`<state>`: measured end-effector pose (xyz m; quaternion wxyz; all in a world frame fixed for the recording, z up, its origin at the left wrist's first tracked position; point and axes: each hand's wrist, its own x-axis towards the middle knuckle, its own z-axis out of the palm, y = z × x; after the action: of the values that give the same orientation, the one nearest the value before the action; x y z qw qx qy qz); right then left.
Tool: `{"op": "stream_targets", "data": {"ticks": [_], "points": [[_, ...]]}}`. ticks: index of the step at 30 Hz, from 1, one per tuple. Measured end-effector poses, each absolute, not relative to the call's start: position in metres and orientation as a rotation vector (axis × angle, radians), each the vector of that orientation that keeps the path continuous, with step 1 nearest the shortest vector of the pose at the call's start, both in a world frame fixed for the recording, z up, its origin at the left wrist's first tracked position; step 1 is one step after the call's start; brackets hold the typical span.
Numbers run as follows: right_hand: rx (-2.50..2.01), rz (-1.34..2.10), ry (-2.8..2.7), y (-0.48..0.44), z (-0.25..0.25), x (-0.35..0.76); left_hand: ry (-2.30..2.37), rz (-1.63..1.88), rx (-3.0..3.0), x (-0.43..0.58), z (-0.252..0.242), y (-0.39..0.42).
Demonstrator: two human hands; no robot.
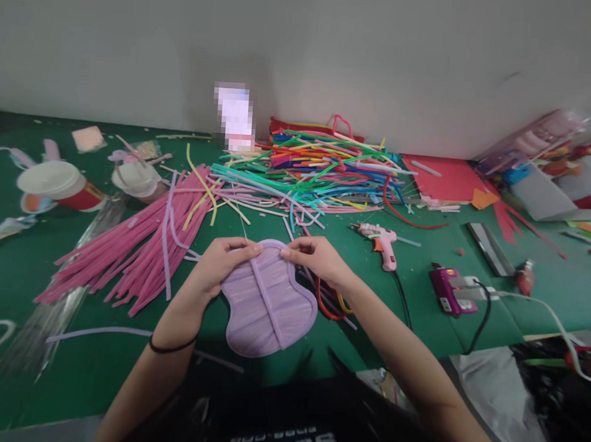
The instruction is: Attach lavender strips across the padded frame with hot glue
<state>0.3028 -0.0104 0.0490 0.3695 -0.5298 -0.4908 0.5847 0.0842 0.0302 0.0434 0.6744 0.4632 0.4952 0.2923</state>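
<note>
A light purple, wavy-edged flat piece (265, 306) is held up over the green table, its rim and middle rib made of fuzzy pipe cleaner. My left hand (228, 257) pinches its top left edge, the thumb lying near the upper end of the rib. On the top right edge, my right hand (318, 259) pinches the rim between thumb and fingers. Loose purple pipe cleaners (171, 253) lie just left of my left hand. A pink hot glue gun (385, 246) rests to the right, beyond my right hand.
A pile of coloured pipe cleaners (324, 163) lies along the wall, with a bundle of pink ones (128, 257) to the left. Two cups, a red-labelled one (77, 191) and a white-lidded one (138, 178), stand at left. A purple power adapter (449, 290) with cables sits at right.
</note>
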Motion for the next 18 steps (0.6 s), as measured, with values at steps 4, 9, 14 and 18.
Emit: {"op": "stream_targets", "data": {"ticks": [4,9,14,18], "points": [[-1.296,1.627,-1.214,-0.014,0.050,0.309,1.138,0.676,1.048,0.085,0.044,0.030],[-1.333,1.624,-1.095,-0.015,0.049,0.305,1.149,0.690,0.993,0.089,0.045,0.028],[-1.347,1.540,-1.072,-0.014,0.043,0.296,1.150,0.725,0.948,0.089,0.046,0.029],[-1.366,1.499,-1.071,-0.015,0.036,0.296,1.175,0.750,0.944,0.086,0.043,0.032]]}}
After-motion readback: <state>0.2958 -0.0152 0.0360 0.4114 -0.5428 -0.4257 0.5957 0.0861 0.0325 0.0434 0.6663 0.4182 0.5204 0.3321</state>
